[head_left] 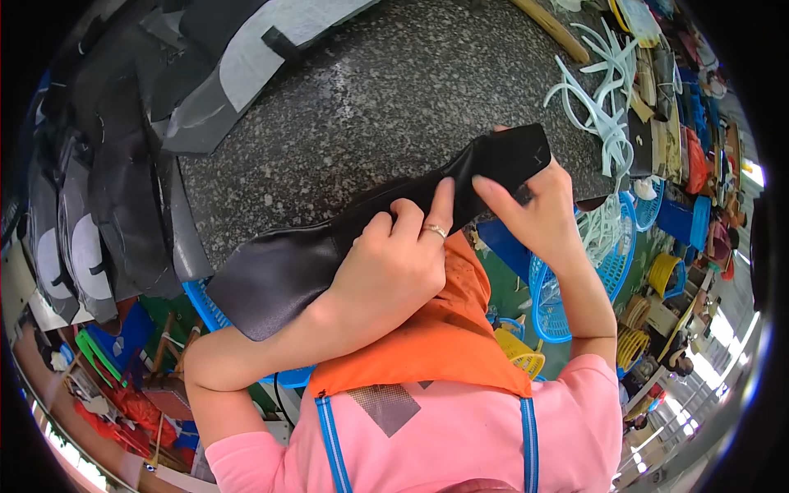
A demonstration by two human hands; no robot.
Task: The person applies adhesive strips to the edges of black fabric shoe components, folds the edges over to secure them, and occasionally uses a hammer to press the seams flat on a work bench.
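Observation:
A long black leather piece point(279, 267), probably a shoe or boot upper, lies slantwise along the near edge of the speckled stone tabletop point(345, 115). Its left part is smooth and shiny; toward the right it narrows to a matte black end. My left hand point(394, 263), with a ring on one finger, rests over its middle, index finger pressing near a fold; the left thumb is hidden. Around the right end closes my right hand point(538, 214), thumb on top and the other fingers mostly behind or under it.
Stacked black leather pieces point(127, 181) with white backing cover the left side. Pale cut strips point(608, 107) lie tangled at the right edge, near a wooden stick point(555, 31). Blue baskets point(551, 304) and a yellow basket point(519, 355) stand below the table. An orange apron point(436, 353) covers my lap.

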